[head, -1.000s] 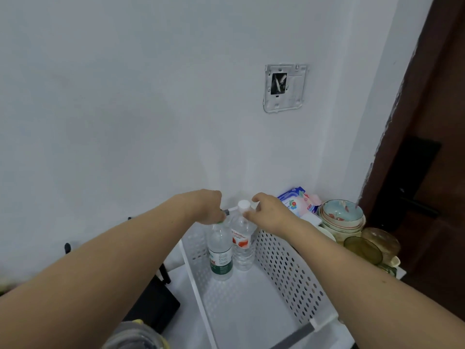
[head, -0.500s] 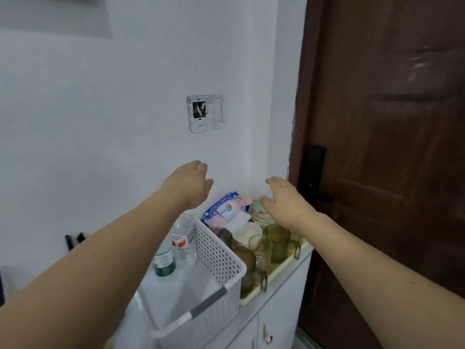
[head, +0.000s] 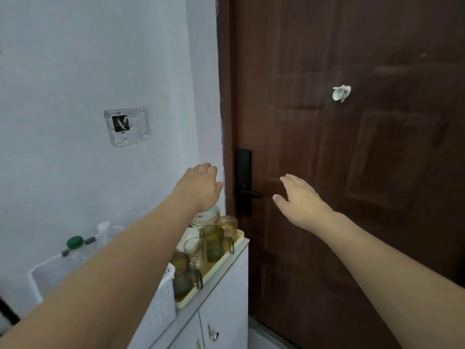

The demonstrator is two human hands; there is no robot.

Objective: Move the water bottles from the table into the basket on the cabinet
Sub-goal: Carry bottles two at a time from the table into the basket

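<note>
The white perforated basket [head: 163, 306] stands on the white cabinet [head: 226, 293] at the lower left, mostly hidden behind my left forearm. Two water bottles stand inside it: a green-capped bottle [head: 74, 242] and a white-capped bottle [head: 103, 227], only their tops showing. My left hand [head: 200, 186] is open and empty, raised above the bowls to the right of the basket. My right hand [head: 298, 197] is also open and empty, held in front of the door. The table is out of view.
A cream tray [head: 219, 265] with several glass mugs and stacked bowls [head: 205, 217] sits on the cabinet right of the basket. A dark brown door [head: 352, 147] with a black handle [head: 247, 192] fills the right side. A wall box [head: 127, 127] is on the white wall.
Both hands let go of the bottles in the basket, opened and lifted away to the right. My view has swung right, from the basket toward the door.
</note>
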